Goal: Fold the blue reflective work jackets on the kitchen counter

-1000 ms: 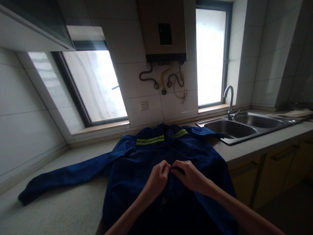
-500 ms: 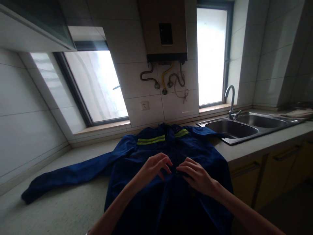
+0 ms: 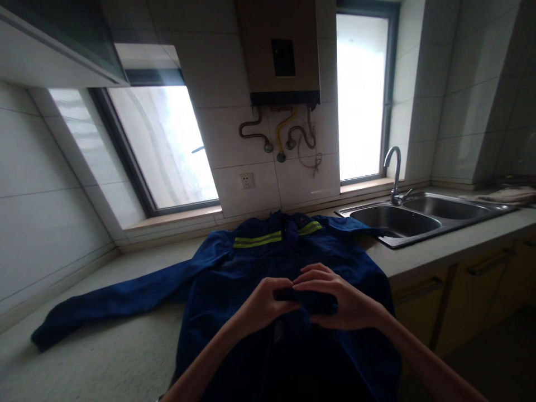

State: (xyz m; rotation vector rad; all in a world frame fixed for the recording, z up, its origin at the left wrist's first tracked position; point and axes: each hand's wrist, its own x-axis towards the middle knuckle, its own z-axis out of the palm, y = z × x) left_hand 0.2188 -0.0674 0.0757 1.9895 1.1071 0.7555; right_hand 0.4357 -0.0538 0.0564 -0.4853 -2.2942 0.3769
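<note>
A dark blue work garment [image 3: 251,265] with yellow-green and grey reflective strips across its chest lies spread out, collar toward the wall. One sleeve stretches to the left, and the other reaches the sink's edge. At the front opening, my left hand [image 3: 263,306] pinches the cloth between thumb and fingers. My right hand [image 3: 349,301] is curled round a raised fold of the same front, its fingertips meeting those of my left. Whatever fastener may be between the fingertips is hidden in shadow. The garment's lower part hangs toward me, very dark.
Under the garment is a pale countertop [image 3: 138,346]. A double steel sink [image 3: 377,241] with a tap [image 3: 395,173] is set in it at the right. A water heater [image 3: 285,61] with pipes hangs on the wall ahead, above a socket [image 3: 247,180]. Yellow cabinets [image 3: 456,301] stand below the counter.
Both hands have come together over the garment's front and closed on the cloth. The right hand now lifts a fold of it; before, the left fingers were apart above the cloth.
</note>
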